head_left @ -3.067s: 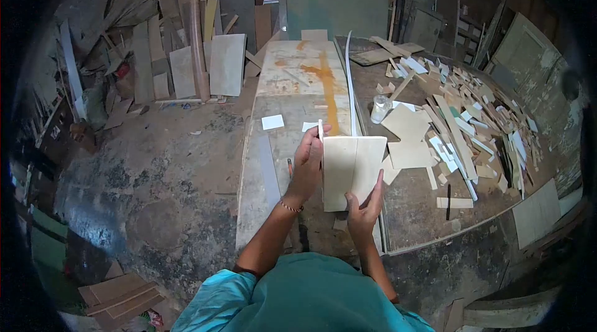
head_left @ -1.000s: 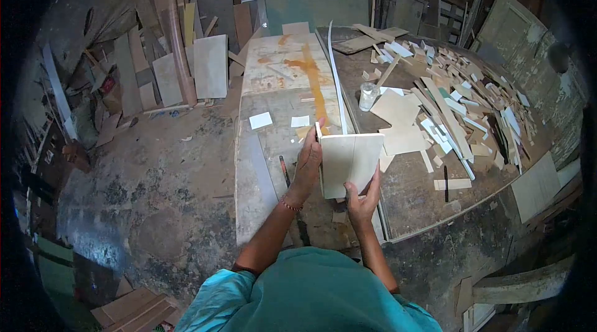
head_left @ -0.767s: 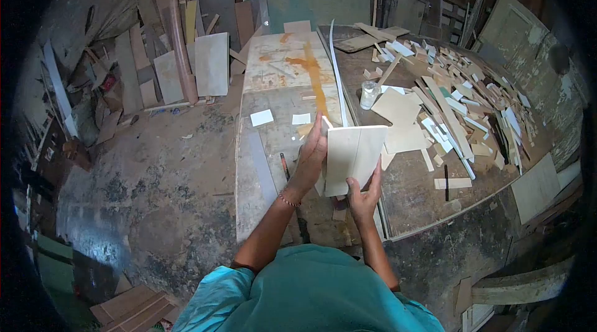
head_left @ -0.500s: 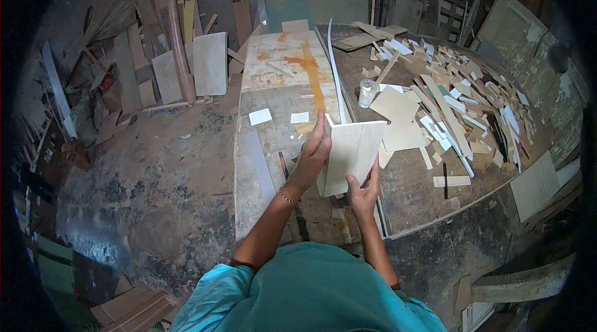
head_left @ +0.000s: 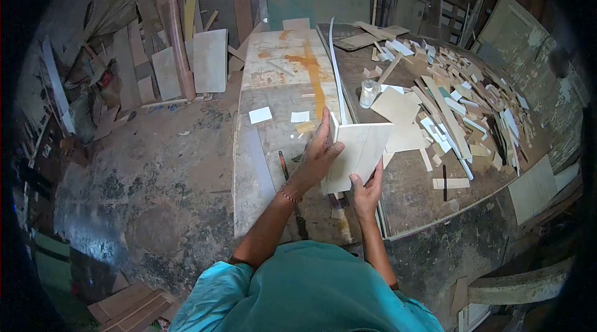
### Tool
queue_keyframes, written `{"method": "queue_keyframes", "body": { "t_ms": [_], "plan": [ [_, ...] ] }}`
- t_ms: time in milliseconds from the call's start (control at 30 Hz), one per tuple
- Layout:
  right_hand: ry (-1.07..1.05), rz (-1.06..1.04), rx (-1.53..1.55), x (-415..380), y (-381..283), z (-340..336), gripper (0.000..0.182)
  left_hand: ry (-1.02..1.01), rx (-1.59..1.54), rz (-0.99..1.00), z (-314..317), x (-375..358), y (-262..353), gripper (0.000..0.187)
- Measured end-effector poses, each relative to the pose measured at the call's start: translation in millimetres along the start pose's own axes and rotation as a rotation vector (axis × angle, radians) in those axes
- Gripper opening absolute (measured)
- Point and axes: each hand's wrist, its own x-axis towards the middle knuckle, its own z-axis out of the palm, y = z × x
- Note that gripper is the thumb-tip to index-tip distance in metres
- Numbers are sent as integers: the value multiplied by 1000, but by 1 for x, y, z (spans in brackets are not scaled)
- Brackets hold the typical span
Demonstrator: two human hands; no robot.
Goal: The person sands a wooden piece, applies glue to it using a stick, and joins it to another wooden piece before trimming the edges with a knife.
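A pale wooden piece (head_left: 362, 153) stands upright between the two hands, over the near part of the long bench (head_left: 273, 98); whether its lower end touches the bench cannot be told. It shows one broad face with a single thin line down it, and one narrower side meeting that face along the left edge. The left hand (head_left: 319, 159) holds this left edge, its fingers stretched up along the side and its thumb laid across to the face. The right hand (head_left: 368, 192) grips the lower right edge, thumb on the face and fingers behind. One beaded bracelet (head_left: 290, 195) circles the left wrist.

On the bench, left of the piece, lie two white cards, a left card (head_left: 260, 115) and a right card (head_left: 300, 116), with one small tan piece (head_left: 305, 127) just below the latter. Nearer are one grey strip (head_left: 259, 161) and one orange-tipped marker (head_left: 283, 164). Beyond the piece, one long white strip (head_left: 337, 74) curves away. On the right-hand table (head_left: 410, 207) stand or lie one clear jar (head_left: 369, 94), one black pen (head_left: 444, 181) across one short wooden strip (head_left: 459, 183), and a heap of offcuts (head_left: 472, 102) too many to count
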Motion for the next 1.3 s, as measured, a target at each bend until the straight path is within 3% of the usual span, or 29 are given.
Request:
{"method": "queue_keyframes", "body": {
  "t_ms": [533, 733, 933, 1033, 1133, 1300],
  "plan": [
    [26, 12, -32, 1, -1, 0, 77, 13, -44, 63, 8, 4, -1, 75],
    [20, 0, -64, 3, -3, 1, 76, 7, -25, 5, 6, 6, -8, 74],
    [27, -4, -110, 2, -1, -1, 76, 77, -72, 164, 16, 12, 5, 72],
    [33, -15, -134, 3, -6, -1, 77, 132, -27, 179, 19, 10, 2, 69],
    [35, -40, -165, 4, -4, -3, 77, 111, 251, 236, 14, 7, -1, 59],
    [28, -16, -172, 3, -7, -3, 78, 157, 206, 259, 18, 5, 1, 40]
  ]
}}
